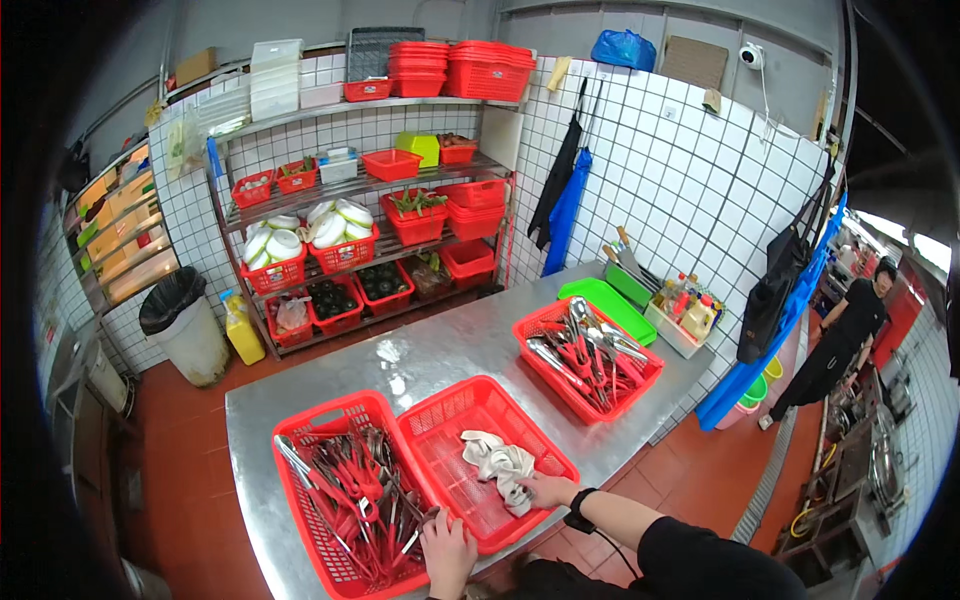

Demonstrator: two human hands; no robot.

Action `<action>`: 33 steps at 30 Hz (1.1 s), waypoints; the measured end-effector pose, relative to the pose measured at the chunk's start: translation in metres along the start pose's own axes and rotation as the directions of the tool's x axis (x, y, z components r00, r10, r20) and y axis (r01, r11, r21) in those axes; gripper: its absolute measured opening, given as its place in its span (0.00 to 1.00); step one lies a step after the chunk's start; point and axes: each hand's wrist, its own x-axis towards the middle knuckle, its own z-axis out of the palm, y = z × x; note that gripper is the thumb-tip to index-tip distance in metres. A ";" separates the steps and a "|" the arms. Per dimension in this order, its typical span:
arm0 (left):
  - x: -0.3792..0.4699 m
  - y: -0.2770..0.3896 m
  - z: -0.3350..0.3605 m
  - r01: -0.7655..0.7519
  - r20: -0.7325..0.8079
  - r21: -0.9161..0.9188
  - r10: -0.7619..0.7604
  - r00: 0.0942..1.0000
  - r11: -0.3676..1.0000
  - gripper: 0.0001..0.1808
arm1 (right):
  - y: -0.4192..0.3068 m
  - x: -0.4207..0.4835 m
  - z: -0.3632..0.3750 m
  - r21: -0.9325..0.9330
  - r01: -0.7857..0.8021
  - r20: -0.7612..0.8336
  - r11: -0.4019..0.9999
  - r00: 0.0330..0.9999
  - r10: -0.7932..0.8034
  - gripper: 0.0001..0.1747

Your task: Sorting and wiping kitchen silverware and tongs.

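Note:
My right hand (551, 492) grips one end of a crumpled white cloth (499, 461). The cloth lies in a red plastic basket (442, 442) that holds nothing else I can see. At the near side, my left hand (448, 551) is over the adjoining edges of this basket and a second red basket (341, 405); whether its fingers hold a utensil is unclear. That left basket is heaped with red-handled scissors (367, 510) and metal tongs (296, 457). Farther right, a third red basket (529, 367) carries more tongs and red-handled utensils (581, 349).
The baskets stand on a stainless steel table (259, 420). At its far right are a green tray (637, 322), a knife holder (628, 285) and a bin of bottles (679, 322). Behind it stands a shelf rack (300, 202) of produce. A person (844, 330) is at the right.

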 end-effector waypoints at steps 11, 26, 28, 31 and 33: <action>-0.006 -0.007 0.006 -0.022 -0.059 0.012 0.023 0.998 1.000 0.15 | -0.049 -0.018 -0.029 -0.053 -0.197 0.133 0.979 0.970 0.203 0.29; -0.004 -0.011 0.006 0.001 -0.047 0.020 0.000 0.999 1.000 0.16 | -0.066 -0.028 -0.046 0.093 -0.185 -0.081 0.978 0.978 0.193 0.30; -0.003 -0.012 0.004 0.011 -0.050 0.020 -0.010 0.999 1.000 0.16 | -0.058 -0.025 -0.043 0.015 -0.079 -0.073 0.997 0.994 0.080 0.29; -0.004 -0.014 0.004 0.036 -0.085 0.037 -0.032 0.996 0.999 0.16 | -0.059 -0.015 -0.038 0.098 -0.140 0.090 0.985 0.987 0.131 0.27; -0.014 -0.016 0.008 0.033 -0.069 -0.005 -0.033 0.997 0.999 0.15 | -0.052 -0.016 -0.028 -0.008 -0.074 -0.038 0.997 0.997 0.074 0.29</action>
